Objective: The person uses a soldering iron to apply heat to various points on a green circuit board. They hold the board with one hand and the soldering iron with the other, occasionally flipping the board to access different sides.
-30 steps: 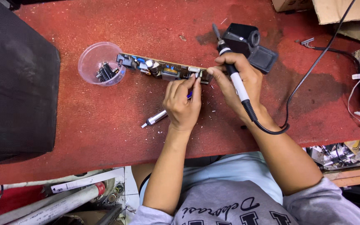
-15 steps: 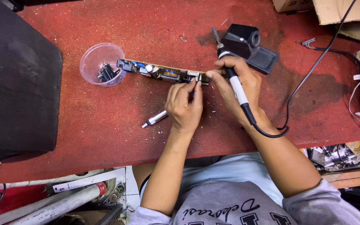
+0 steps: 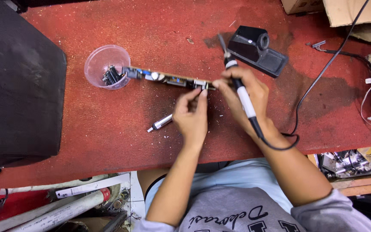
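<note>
Beside black stand, brown cardboard box

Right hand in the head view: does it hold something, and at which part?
The right hand holds a black and white soldering iron around its handle, tip pointing away. Its fingertips also touch the end of the long narrow circuit board, near the left hand.

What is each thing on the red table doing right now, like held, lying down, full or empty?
Left hand: pinching a small part at the board's end.
Right hand: gripping the soldering iron.
Soldering iron: held, tip raised off the board.
Circuit board: standing on its edge.
Plastic cup: upright, open, small dark parts inside.
Iron stand: empty.
Metal pen-like tool: lying flat, untouched.
</note>
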